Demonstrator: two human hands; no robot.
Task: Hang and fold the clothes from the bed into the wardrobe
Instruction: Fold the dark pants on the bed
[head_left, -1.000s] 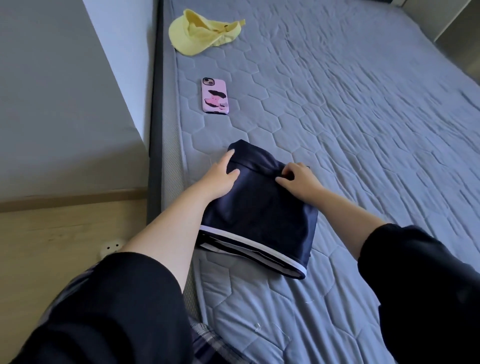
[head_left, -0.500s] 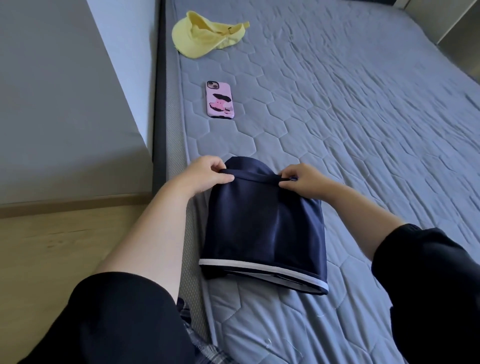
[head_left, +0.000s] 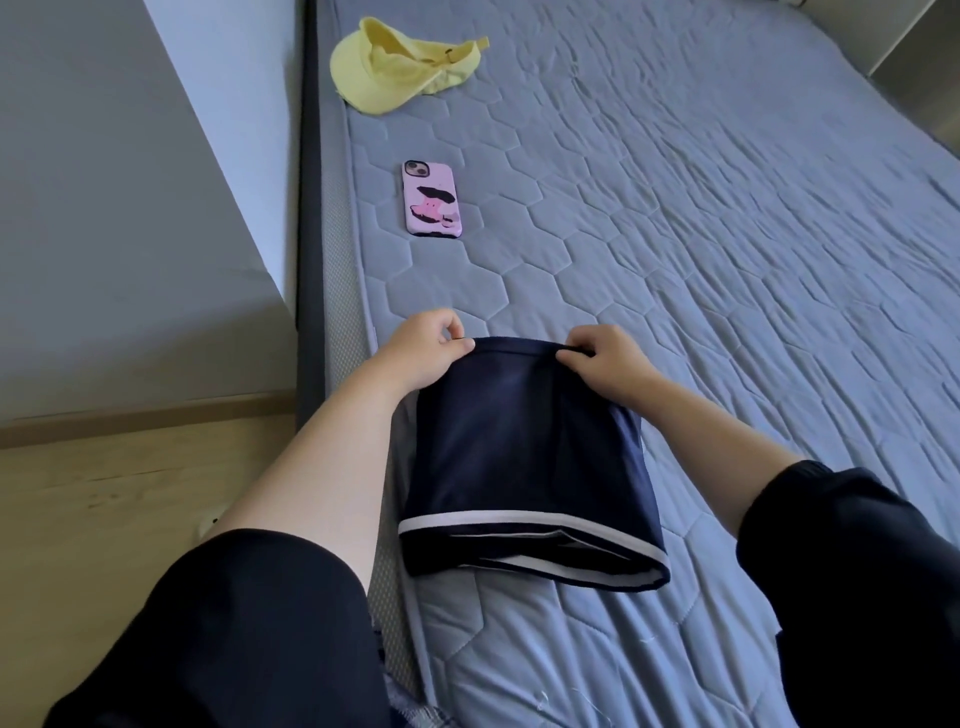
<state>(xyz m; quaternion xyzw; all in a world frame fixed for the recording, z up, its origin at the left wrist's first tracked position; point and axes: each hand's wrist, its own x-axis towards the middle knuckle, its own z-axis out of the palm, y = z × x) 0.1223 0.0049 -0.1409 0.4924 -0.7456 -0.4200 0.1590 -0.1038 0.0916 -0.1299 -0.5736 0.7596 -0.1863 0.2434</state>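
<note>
Folded navy-blue garment with white hem trim (head_left: 524, 467) is laid near the left edge of the grey quilted mattress (head_left: 727, 260), long axis run from the trimmed hem, nearest the person, to the far fold. That fold is pinched at its corners by the left hand (head_left: 421, 348) and the right hand (head_left: 605, 364), fingers curled, neither nearer. Beyond, a pink-cased phone (head_left: 430, 198) and a yellow fabric cap (head_left: 400, 70) are noted.

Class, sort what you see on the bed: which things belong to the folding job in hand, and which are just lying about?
In the job: navy garment, folded; left hand and right hand, each pinching its far edge; mattress, the folding surface.
Lying about: pink phone; yellow cap, untouched.
</note>
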